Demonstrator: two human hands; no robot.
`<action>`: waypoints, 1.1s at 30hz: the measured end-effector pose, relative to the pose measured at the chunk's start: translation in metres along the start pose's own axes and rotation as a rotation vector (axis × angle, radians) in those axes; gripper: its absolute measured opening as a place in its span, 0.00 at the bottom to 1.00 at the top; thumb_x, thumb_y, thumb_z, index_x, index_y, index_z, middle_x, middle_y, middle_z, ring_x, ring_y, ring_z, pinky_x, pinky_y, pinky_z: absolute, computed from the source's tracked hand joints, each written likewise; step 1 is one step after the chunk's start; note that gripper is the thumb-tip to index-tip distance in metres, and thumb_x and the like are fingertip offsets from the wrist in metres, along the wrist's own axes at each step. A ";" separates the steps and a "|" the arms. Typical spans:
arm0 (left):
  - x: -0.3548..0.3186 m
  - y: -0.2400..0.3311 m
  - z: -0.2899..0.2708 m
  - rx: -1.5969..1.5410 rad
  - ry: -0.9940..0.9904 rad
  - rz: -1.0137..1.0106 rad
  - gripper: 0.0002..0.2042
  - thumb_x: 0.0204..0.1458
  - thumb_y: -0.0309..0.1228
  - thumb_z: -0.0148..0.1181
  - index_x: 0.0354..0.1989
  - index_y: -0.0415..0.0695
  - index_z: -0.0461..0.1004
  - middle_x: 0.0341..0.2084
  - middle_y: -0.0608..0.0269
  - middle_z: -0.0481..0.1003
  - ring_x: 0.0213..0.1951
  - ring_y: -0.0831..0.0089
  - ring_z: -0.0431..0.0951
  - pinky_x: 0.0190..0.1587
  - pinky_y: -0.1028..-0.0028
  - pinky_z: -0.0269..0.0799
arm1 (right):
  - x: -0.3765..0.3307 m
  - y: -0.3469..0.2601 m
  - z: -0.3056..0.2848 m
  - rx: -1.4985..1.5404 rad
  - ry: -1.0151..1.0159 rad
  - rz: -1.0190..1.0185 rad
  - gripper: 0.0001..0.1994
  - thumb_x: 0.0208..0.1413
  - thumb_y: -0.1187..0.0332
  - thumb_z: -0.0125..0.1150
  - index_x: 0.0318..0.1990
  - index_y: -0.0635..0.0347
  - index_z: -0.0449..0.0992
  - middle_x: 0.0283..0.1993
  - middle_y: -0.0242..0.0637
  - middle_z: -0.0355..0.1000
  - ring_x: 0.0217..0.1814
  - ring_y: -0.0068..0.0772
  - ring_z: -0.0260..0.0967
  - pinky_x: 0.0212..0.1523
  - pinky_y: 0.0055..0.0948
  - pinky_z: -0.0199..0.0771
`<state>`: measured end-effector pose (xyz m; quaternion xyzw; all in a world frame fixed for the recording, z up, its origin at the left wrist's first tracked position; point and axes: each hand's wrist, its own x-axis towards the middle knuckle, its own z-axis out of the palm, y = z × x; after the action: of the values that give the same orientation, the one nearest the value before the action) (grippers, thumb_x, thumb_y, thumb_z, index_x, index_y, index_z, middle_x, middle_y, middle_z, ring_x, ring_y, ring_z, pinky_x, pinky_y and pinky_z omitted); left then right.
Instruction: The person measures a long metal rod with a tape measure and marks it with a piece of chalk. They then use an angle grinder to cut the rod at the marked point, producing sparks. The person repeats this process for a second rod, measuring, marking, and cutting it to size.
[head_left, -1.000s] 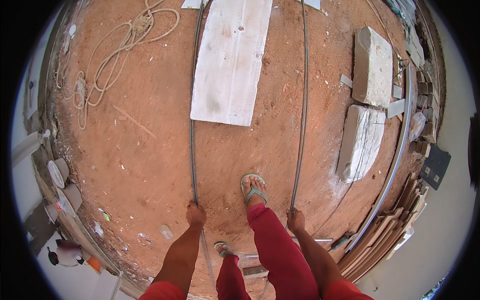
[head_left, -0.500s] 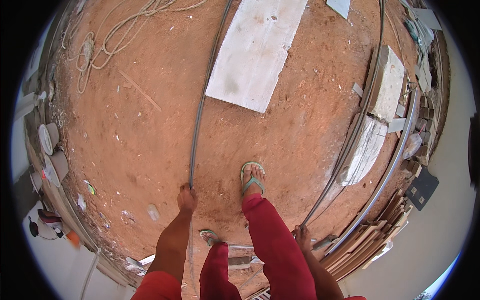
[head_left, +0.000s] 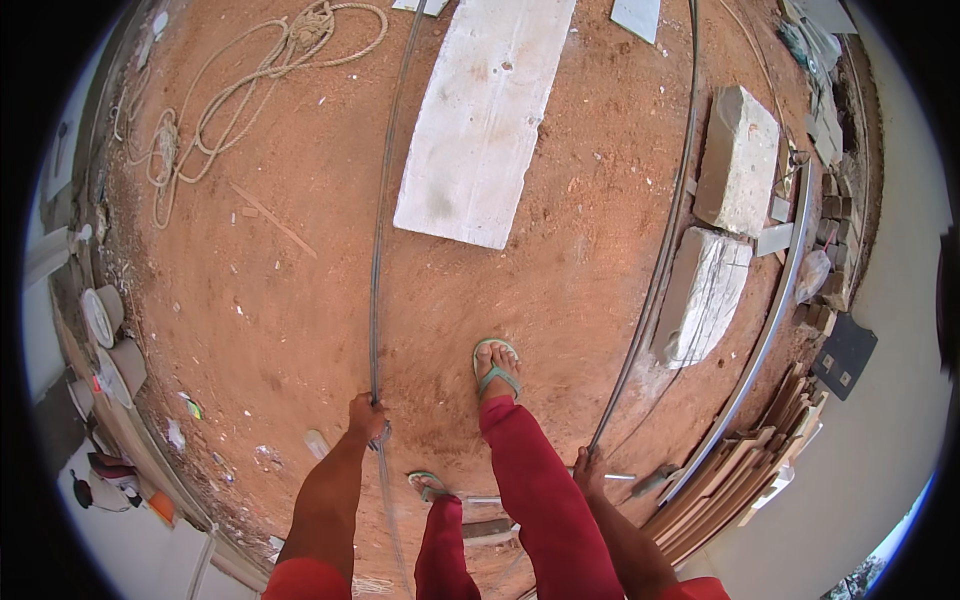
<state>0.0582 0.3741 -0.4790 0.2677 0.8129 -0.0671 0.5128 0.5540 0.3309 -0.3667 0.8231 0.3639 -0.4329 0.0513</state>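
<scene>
My left hand (head_left: 368, 413) is closed round a bundle of long, thin dark grey rods (head_left: 377, 250). They run from it far across the reddish dirt, past the left side of a white slab (head_left: 480, 130). Lower down, my right hand (head_left: 590, 466) is wrapped round a second, similar bundle of rods (head_left: 652, 290), which passes just left of two pale blocks. Whether the rods are steel bars or stiff cable I cannot tell. Between the two bundles stands my forward foot in a green flip-flop (head_left: 496, 368); the other foot is farther back.
Two heavy blocks (head_left: 740, 160) lie on the right, beside a long metal pipe (head_left: 770, 350) and stacked wooden planks (head_left: 740, 480). A coiled rope (head_left: 240, 90) is at the far left. White bowl-shaped containers (head_left: 105, 315) line the left edge.
The right-hand rods have swung left, off the blocks' edge. The left-hand rods and both hands have shifted slightly, still gripping. My view has moved a little.
</scene>
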 end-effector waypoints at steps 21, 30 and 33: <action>0.207 0.298 -0.274 0.482 0.432 0.143 0.22 0.59 0.49 0.60 0.34 0.38 0.83 0.31 0.52 0.83 0.36 0.58 0.83 0.43 0.63 0.74 | 0.377 -0.292 -0.118 -0.088 0.051 -0.298 0.30 0.63 0.54 0.59 0.67 0.63 0.68 0.60 0.67 0.72 0.65 0.62 0.71 0.67 0.49 0.69; -0.053 0.289 -0.102 0.243 -0.392 0.356 0.13 0.59 0.36 0.61 0.42 0.38 0.83 0.40 0.53 0.82 0.45 0.62 0.81 0.52 0.62 0.73 | 0.184 -0.093 -0.139 -0.030 0.131 -0.207 0.17 0.68 0.64 0.52 0.60 0.59 0.70 0.48 0.61 0.78 0.53 0.63 0.76 0.56 0.50 0.75; -0.238 0.228 -0.061 0.483 -1.069 0.144 0.12 0.59 0.29 0.62 0.47 0.38 0.83 0.46 0.51 0.82 0.51 0.61 0.80 0.57 0.61 0.74 | 0.044 0.060 -0.118 -0.008 0.027 0.044 0.16 0.67 0.65 0.53 0.58 0.61 0.70 0.47 0.61 0.78 0.53 0.64 0.76 0.55 0.52 0.74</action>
<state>0.2031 0.5035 -0.2064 0.3605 0.3832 -0.3409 0.7791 0.6885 0.3584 -0.3402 0.8365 0.3481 -0.4191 0.0594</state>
